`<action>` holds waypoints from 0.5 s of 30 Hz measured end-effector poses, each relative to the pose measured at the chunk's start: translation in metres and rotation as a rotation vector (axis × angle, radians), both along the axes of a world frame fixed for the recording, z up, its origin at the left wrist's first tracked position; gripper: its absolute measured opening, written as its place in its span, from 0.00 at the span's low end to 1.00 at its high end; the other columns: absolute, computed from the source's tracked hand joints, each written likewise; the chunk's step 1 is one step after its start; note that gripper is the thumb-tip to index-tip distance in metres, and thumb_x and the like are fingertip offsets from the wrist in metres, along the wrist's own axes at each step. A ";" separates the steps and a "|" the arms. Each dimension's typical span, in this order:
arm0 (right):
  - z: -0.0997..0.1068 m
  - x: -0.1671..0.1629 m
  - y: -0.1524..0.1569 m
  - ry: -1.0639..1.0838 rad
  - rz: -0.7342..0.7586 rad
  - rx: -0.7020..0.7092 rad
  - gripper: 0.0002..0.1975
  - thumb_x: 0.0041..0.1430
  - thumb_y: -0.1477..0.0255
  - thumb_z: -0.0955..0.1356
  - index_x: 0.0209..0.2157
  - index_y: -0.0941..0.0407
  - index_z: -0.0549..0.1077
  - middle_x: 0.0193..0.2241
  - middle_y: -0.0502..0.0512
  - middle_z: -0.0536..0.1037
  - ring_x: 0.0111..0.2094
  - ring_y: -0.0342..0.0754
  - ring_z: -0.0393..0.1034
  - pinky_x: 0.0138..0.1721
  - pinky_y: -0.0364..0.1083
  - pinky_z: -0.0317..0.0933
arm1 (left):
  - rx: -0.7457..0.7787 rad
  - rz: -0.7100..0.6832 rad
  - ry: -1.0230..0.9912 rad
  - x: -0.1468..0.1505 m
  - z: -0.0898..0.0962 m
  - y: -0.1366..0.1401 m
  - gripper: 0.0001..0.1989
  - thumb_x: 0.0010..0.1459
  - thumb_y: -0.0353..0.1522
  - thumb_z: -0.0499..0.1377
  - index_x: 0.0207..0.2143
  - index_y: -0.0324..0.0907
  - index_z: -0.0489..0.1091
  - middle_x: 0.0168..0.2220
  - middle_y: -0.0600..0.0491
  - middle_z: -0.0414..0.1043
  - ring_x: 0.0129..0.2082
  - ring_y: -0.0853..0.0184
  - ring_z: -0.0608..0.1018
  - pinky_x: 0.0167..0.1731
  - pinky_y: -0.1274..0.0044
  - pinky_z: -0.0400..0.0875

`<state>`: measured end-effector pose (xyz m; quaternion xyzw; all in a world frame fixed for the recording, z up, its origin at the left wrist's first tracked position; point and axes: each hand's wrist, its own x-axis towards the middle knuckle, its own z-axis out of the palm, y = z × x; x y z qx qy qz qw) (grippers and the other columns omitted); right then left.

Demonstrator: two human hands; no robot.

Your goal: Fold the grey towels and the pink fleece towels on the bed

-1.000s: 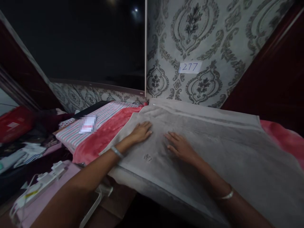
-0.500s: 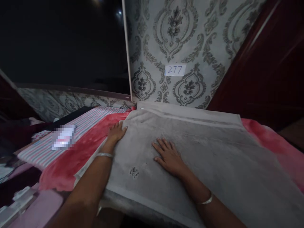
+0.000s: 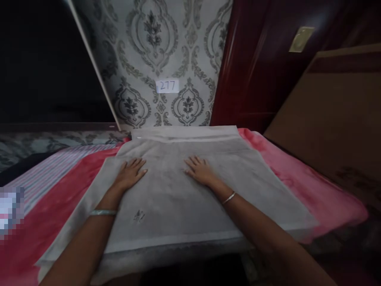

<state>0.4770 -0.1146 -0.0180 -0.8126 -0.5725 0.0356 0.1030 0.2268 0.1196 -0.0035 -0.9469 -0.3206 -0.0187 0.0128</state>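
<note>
On the grey cloth (image 3: 175,202), which lies over a red blanket (image 3: 70,186), the person's left hand (image 3: 131,174) and right hand (image 3: 201,171) rest flat, fingers spread apart. Behind, a white label (image 3: 167,85) sits on the patterned wall (image 3: 154,55).

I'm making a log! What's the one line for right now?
left hand: palm down on gray cloth | right hand: palm down on gray cloth | held: nothing | red cloth: showing at gray cloth's sides

Our left hand (image 3: 129,174) and right hand (image 3: 201,171) lie wider apart on the gray cloth (image 3: 169,194) than a second ago. We now see a gold plate (image 3: 301,39).
</note>
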 end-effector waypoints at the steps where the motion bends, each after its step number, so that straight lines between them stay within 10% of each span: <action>1: -0.001 0.020 -0.013 -0.013 -0.069 -0.014 0.31 0.72 0.52 0.54 0.71 0.48 0.52 0.73 0.56 0.47 0.72 0.60 0.38 0.68 0.67 0.38 | 0.012 0.004 -0.007 -0.001 -0.001 0.003 0.32 0.68 0.44 0.42 0.70 0.43 0.54 0.72 0.47 0.50 0.72 0.55 0.52 0.68 0.56 0.46; 8: 0.002 0.133 -0.102 -0.114 -0.455 -0.075 0.31 0.72 0.52 0.53 0.71 0.49 0.54 0.72 0.58 0.49 0.72 0.60 0.41 0.67 0.67 0.40 | 0.110 -0.046 -0.045 0.027 0.001 0.000 0.35 0.64 0.46 0.42 0.68 0.39 0.59 0.70 0.41 0.54 0.70 0.48 0.57 0.64 0.51 0.55; 12: 0.001 0.168 -0.123 -0.129 -0.498 -0.069 0.30 0.72 0.53 0.53 0.71 0.48 0.55 0.72 0.55 0.49 0.72 0.59 0.40 0.68 0.67 0.38 | 0.000 -0.281 0.004 0.057 0.002 -0.014 0.34 0.65 0.45 0.42 0.70 0.46 0.55 0.72 0.49 0.50 0.72 0.53 0.54 0.67 0.53 0.48; 15: -0.009 0.187 -0.138 -0.133 -0.531 -0.026 0.29 0.73 0.56 0.54 0.71 0.48 0.53 0.72 0.53 0.49 0.72 0.58 0.40 0.68 0.65 0.40 | -0.024 -0.197 0.004 0.054 0.000 -0.005 0.34 0.66 0.43 0.40 0.71 0.43 0.53 0.72 0.48 0.50 0.72 0.55 0.52 0.68 0.53 0.46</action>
